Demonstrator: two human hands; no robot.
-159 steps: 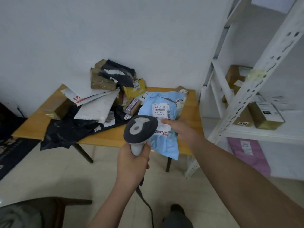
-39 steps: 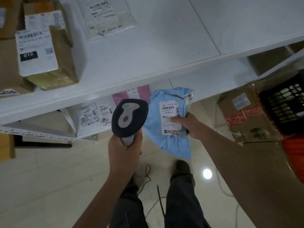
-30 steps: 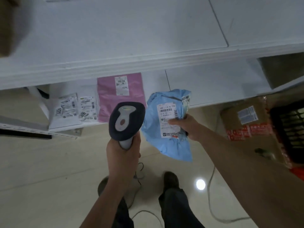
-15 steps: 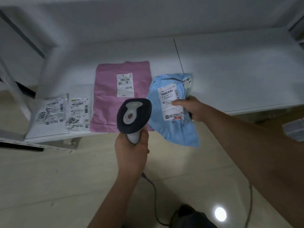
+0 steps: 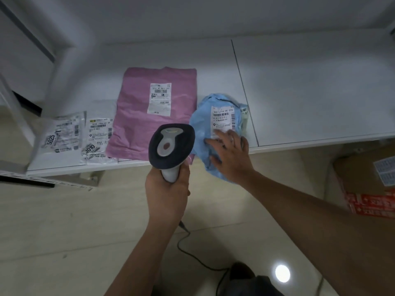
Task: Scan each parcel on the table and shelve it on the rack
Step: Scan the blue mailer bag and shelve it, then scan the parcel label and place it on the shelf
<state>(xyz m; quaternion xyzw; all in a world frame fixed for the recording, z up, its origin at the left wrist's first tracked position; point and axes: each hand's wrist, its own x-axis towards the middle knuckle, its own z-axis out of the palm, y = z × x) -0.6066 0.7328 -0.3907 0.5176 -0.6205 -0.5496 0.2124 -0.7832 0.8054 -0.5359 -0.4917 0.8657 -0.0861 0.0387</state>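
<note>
- A pale tiled floor (image 5: 53, 227) and a white wall fill the background; a low white rack shelf (image 5: 310, 86) runs across the upper part of the view, with a seam line dividing its boards.
- Off to the right on the floor sits a cardboard box (image 5: 367, 180) with red tape, well apart from the shelf work.
- On the shelf, a pink mailer (image 5: 136, 116) lies flat with its label up, long axis running from front edge to back.
- The blue parcel (image 5: 205, 124) lies just beside the pink mailer's right edge, label up, its long axis also front to back; its near end overhangs the shelf's front edge.
- The right hand (image 5: 229, 154) rests on the near half of the blue parcel with fingers spread and fairly straight, pressing rather than pinching. It is the nearer hand, so any push goes away from the body toward the wall.
- The left hand (image 5: 168, 189) is wrapped round the handle of the scanner (image 5: 171, 145), which hovers over the pink mailer's near corner and partly hides it.
- Two small white packets (image 5: 59, 137) (image 5: 98, 139) lie left of the pink mailer, out of the way.
- Behind the parcel the shelf shows bare board; the pink mailer's edge is the only close neighbour.
</note>
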